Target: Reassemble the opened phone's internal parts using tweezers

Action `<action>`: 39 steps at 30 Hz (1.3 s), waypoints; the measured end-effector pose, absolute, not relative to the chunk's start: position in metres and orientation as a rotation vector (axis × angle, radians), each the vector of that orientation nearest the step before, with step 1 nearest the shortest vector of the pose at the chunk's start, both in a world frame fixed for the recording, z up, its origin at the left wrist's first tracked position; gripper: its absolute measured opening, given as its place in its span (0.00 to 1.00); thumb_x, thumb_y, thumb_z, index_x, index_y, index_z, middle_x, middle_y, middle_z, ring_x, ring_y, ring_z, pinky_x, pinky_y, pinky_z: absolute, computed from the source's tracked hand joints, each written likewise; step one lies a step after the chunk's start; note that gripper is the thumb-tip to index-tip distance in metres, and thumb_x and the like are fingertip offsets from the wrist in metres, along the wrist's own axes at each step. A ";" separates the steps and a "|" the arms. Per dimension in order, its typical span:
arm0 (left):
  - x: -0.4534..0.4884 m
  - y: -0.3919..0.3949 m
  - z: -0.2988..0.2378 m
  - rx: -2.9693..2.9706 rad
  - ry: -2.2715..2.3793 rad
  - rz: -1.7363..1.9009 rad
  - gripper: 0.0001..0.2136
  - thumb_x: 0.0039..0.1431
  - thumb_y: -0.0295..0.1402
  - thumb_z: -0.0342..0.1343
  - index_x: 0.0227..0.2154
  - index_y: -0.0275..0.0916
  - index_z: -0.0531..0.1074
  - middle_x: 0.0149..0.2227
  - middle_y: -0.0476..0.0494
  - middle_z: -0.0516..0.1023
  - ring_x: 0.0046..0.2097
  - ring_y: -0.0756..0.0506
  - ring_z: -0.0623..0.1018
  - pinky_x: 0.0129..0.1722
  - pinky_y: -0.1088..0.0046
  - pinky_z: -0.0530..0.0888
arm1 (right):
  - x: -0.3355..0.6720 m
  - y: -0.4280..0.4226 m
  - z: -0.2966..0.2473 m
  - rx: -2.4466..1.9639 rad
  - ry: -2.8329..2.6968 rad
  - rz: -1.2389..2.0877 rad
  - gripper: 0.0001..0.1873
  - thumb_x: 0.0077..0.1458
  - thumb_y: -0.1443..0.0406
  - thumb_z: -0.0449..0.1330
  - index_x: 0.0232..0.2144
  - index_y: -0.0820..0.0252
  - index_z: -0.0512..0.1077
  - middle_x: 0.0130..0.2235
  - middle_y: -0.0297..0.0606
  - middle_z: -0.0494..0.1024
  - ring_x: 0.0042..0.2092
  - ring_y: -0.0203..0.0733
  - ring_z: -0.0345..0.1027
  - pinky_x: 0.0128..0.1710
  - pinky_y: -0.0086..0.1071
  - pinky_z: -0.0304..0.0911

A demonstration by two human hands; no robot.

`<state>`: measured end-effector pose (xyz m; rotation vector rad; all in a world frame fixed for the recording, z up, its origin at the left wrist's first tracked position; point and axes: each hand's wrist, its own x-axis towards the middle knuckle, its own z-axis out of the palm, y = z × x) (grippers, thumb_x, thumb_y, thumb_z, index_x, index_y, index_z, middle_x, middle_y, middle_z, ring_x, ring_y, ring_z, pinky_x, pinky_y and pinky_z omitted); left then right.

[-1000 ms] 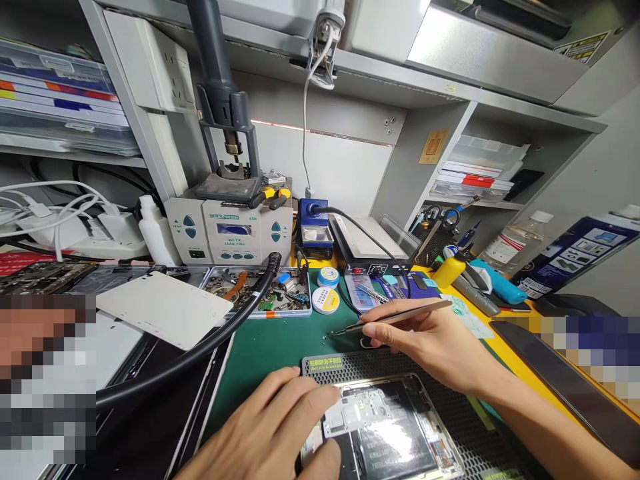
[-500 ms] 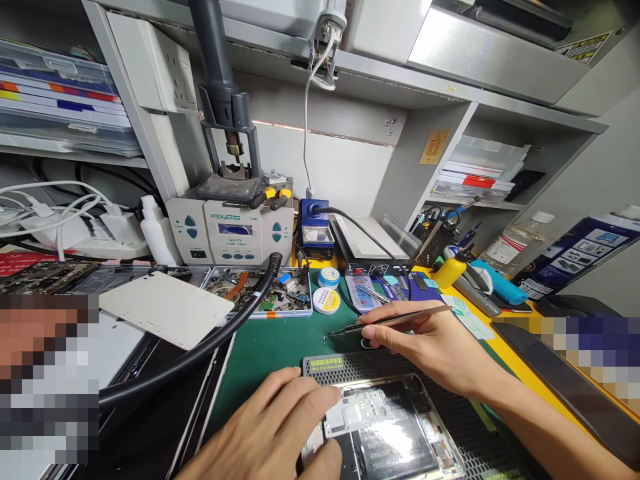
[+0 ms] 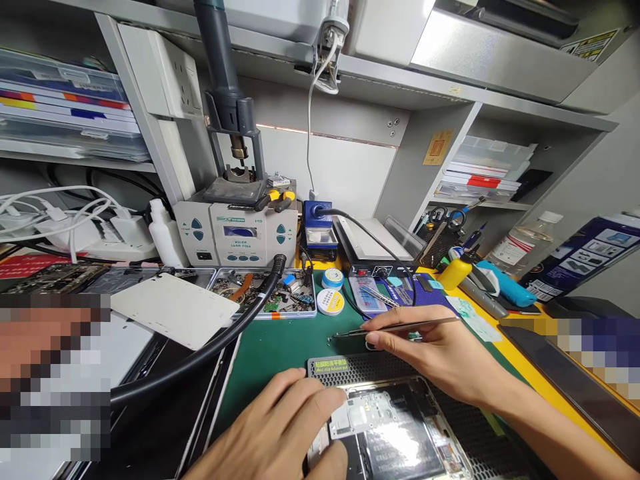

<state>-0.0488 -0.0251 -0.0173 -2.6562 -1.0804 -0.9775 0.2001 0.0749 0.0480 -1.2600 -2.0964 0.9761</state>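
Our right hand (image 3: 425, 350) is closed in a pinch on the tweezers (image 3: 413, 325), whose tips hang close to tiny loose bits (image 3: 329, 341) on the green mat (image 3: 280, 340). Whether the tips touch one, we cannot tell. Our left hand (image 3: 285, 427) lies bent over the left end of the opened phone (image 3: 400, 433); a grip on its edge cannot be made out. The phone sits on the black holed pad (image 3: 370, 365), insides up.

Risks, as we judge them: a squeeze too hard or off-centre could flick a bit away, and something that small would be hard to find. A sleeve or wrist could sweep the rest. A slip of the metal tips over the phone could scratch the battery (image 3: 400, 443). Heavy left-hand pressure might flex the frame.

Containers: a shallow tray (image 3: 300, 314) crowded with circuit scraps and ribbon pieces; two round tins (image 3: 330, 302) beside it, lids on, contents hidden; a mesh pot (image 3: 434, 252) with scissors (image 3: 449, 217) and slim tools; a capped clear bottle (image 3: 515, 248), part-hidden by its label.
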 end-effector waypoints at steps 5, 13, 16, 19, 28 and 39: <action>-0.050 -0.026 -0.014 -2.653 -1.027 -0.943 0.07 0.67 0.24 0.53 0.42 0.43 0.73 0.49 0.48 0.79 0.53 0.45 0.80 0.61 0.63 0.77 | 0.201 0.073 0.047 -1.207 -2.132 0.955 0.09 0.62 0.54 0.67 0.37 0.48 0.86 0.40 0.36 0.89 0.42 0.51 0.81 0.42 0.41 0.75; -0.049 -0.026 -0.013 -2.657 -1.052 -0.956 0.07 0.68 0.25 0.53 0.43 0.43 0.72 0.48 0.47 0.79 0.53 0.45 0.81 0.61 0.63 0.78 | 0.201 0.072 0.048 -1.197 -2.146 0.954 0.09 0.62 0.54 0.67 0.37 0.48 0.86 0.41 0.36 0.89 0.43 0.52 0.82 0.42 0.42 0.76; -0.050 -0.026 -0.013 -2.649 -1.017 -0.948 0.07 0.66 0.24 0.55 0.41 0.43 0.72 0.48 0.48 0.79 0.53 0.45 0.80 0.61 0.63 0.78 | 0.201 0.072 0.049 -1.203 -2.143 0.945 0.09 0.61 0.54 0.67 0.37 0.47 0.86 0.41 0.36 0.89 0.43 0.53 0.82 0.42 0.42 0.76; -0.051 -0.026 -0.014 -2.653 -1.012 -0.944 0.07 0.67 0.25 0.55 0.41 0.43 0.72 0.49 0.47 0.79 0.53 0.45 0.80 0.61 0.62 0.78 | 0.201 0.072 0.049 -1.217 -2.138 0.925 0.09 0.61 0.53 0.67 0.38 0.47 0.86 0.41 0.36 0.89 0.43 0.52 0.82 0.42 0.42 0.76; -0.049 -0.027 -0.015 -2.667 -1.144 -0.964 0.10 0.70 0.28 0.51 0.51 0.42 0.72 0.47 0.46 0.80 0.52 0.45 0.81 0.61 0.65 0.78 | 0.201 0.072 0.049 -1.250 -2.112 0.906 0.09 0.61 0.54 0.68 0.39 0.48 0.86 0.40 0.36 0.89 0.41 0.50 0.82 0.40 0.41 0.77; -0.044 -0.023 -0.015 -2.669 -1.200 -1.028 0.11 0.72 0.28 0.47 0.52 0.37 0.70 0.44 0.45 0.81 0.52 0.45 0.80 0.58 0.69 0.78 | 0.199 0.072 0.047 -1.260 -2.065 0.946 0.11 0.60 0.53 0.68 0.38 0.50 0.87 0.40 0.38 0.89 0.40 0.49 0.82 0.40 0.37 0.77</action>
